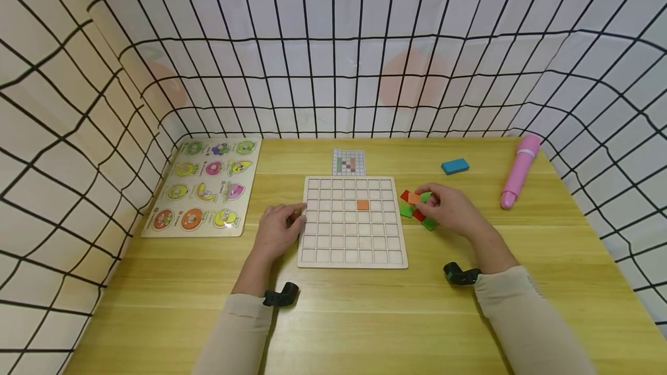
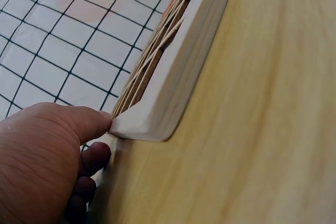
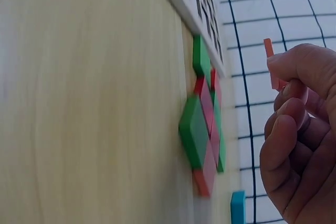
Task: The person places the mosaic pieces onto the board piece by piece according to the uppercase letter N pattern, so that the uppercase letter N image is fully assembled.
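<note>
On the table lies a square wooden grid board (image 1: 351, 265), with one orange square tile (image 1: 362, 205) set in a cell right of its middle. My left hand (image 1: 276, 229) rests at the board's left side, fingertips touching its edge; in the left wrist view a digit of the left hand (image 2: 50, 156) meets the board's corner (image 2: 142, 121). Between thumb and finger, my right hand (image 1: 452, 208) pinches another orange square tile (image 1: 414, 198). That tile (image 3: 269, 47) is held up off the table in the right wrist view. Below it are several loose green tiles (image 1: 406, 210) and red tiles (image 1: 418, 215).
Behind the board lies a small printed grid card (image 1: 350, 162) with coloured squares. A fruit picture board (image 1: 200, 190) is at the left. A blue block (image 1: 455, 166) and a pink pen-shaped object (image 1: 520, 171) lie at the right. Black wire mesh (image 1: 333, 45) surrounds the table's back and sides.
</note>
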`<control>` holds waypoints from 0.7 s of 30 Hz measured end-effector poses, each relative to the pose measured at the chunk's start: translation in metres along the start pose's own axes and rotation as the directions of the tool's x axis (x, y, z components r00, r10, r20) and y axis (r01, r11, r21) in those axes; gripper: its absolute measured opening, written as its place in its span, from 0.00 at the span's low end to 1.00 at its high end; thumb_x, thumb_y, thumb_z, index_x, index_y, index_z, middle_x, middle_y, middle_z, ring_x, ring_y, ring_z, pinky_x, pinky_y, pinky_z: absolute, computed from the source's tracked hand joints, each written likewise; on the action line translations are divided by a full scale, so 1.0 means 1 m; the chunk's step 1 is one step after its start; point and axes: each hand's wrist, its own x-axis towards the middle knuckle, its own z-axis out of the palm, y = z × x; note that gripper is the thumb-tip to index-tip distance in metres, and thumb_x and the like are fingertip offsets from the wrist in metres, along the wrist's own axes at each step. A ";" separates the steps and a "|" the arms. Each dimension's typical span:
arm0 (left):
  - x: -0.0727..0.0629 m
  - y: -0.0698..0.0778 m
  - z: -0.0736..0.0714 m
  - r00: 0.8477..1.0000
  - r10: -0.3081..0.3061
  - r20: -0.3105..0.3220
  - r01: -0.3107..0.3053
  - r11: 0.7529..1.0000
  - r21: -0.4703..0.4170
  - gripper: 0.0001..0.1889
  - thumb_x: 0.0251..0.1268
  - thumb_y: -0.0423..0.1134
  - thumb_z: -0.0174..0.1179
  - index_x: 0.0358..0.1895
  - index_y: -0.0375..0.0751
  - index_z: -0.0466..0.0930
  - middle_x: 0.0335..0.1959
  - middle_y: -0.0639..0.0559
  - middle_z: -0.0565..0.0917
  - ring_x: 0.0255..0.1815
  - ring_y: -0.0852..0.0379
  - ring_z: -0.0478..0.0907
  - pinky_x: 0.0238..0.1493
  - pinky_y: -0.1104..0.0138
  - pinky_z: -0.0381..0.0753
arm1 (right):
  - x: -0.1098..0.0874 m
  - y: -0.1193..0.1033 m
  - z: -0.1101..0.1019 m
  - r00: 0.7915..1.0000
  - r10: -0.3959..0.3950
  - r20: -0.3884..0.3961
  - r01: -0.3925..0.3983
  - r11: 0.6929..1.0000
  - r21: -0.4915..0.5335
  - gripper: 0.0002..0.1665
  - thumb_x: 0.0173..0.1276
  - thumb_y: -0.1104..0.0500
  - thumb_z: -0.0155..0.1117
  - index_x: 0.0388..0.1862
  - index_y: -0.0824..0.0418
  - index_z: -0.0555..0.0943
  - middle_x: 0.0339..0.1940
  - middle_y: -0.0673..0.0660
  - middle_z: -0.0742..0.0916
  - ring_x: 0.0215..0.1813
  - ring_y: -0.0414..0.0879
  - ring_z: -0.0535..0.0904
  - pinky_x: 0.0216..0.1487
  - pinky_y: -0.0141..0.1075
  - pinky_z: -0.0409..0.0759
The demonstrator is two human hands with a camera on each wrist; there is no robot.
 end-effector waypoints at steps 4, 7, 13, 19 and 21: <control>0.000 -0.001 0.001 1.000 0.006 -0.007 -0.006 1.000 0.004 0.18 0.71 0.44 0.62 0.62 0.48 0.84 0.38 0.48 0.86 0.40 0.51 0.70 0.45 0.61 0.65 | 0.001 -0.011 0.010 1.000 -0.021 0.008 0.020 1.000 0.005 0.19 0.74 0.56 0.64 0.60 0.60 0.79 0.29 0.53 0.80 0.27 0.45 0.71 0.27 0.34 0.68; 0.001 -0.001 0.001 1.000 0.008 -0.011 -0.008 1.000 0.000 0.18 0.71 0.43 0.62 0.62 0.48 0.84 0.37 0.48 0.86 0.40 0.51 0.70 0.45 0.61 0.65 | 0.003 -0.017 0.019 0.999 -0.035 0.014 0.034 0.999 0.011 0.18 0.74 0.56 0.64 0.60 0.59 0.80 0.29 0.53 0.80 0.28 0.45 0.71 0.29 0.34 0.69; 0.001 -0.001 0.002 1.000 -0.002 -0.009 0.002 1.000 -0.001 0.18 0.72 0.43 0.62 0.62 0.49 0.85 0.37 0.48 0.86 0.41 0.50 0.70 0.45 0.62 0.65 | 0.005 -0.031 0.034 0.998 -0.053 0.045 0.051 0.998 0.039 0.17 0.74 0.57 0.63 0.59 0.59 0.80 0.30 0.53 0.78 0.29 0.46 0.70 0.30 0.34 0.68; 0.001 0.000 0.002 1.000 0.005 -0.014 -0.005 1.000 0.001 0.18 0.71 0.43 0.63 0.61 0.48 0.85 0.37 0.48 0.86 0.40 0.51 0.71 0.45 0.61 0.65 | 0.007 -0.041 0.048 0.998 -0.050 0.036 0.046 0.995 0.094 0.17 0.72 0.57 0.65 0.58 0.58 0.81 0.29 0.52 0.78 0.29 0.46 0.70 0.30 0.33 0.68; 0.001 -0.001 0.002 1.000 0.006 -0.017 -0.005 1.000 0.003 0.18 0.70 0.43 0.63 0.61 0.48 0.85 0.37 0.49 0.86 0.40 0.51 0.71 0.45 0.61 0.65 | 0.007 -0.044 0.054 0.998 -0.049 0.038 0.044 0.992 0.118 0.18 0.71 0.56 0.67 0.57 0.59 0.81 0.29 0.52 0.78 0.29 0.46 0.71 0.31 0.33 0.69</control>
